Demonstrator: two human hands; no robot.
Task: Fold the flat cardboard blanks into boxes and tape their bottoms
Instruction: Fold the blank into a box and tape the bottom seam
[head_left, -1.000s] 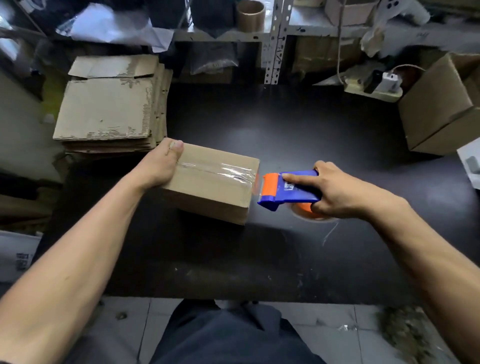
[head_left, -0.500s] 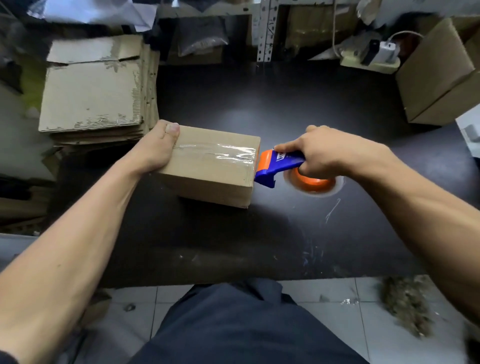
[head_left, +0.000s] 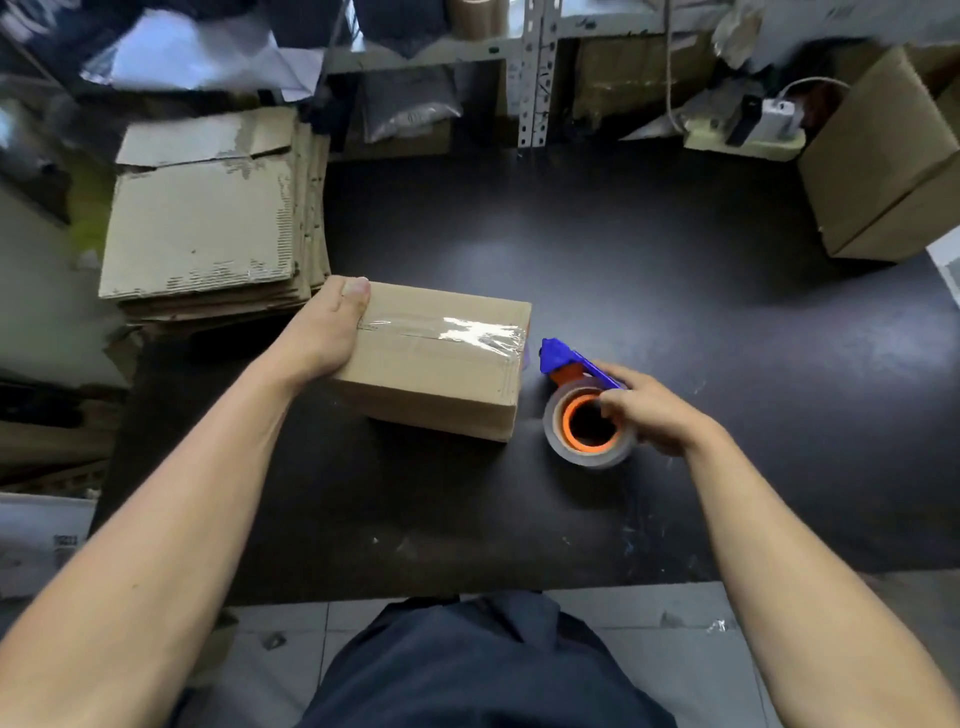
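my left hand (head_left: 324, 338) holds the taped box (head_left: 441, 364) on the table (head_left: 675, 270). my right hand (head_left: 652, 418) grips the tape gun (head_left: 584, 400) just beside it.

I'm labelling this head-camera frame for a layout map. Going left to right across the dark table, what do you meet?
Stack of flat cardboard blanks → left hand → taped box → tape dispenser → right hand → large cardboard box at the far right edge.
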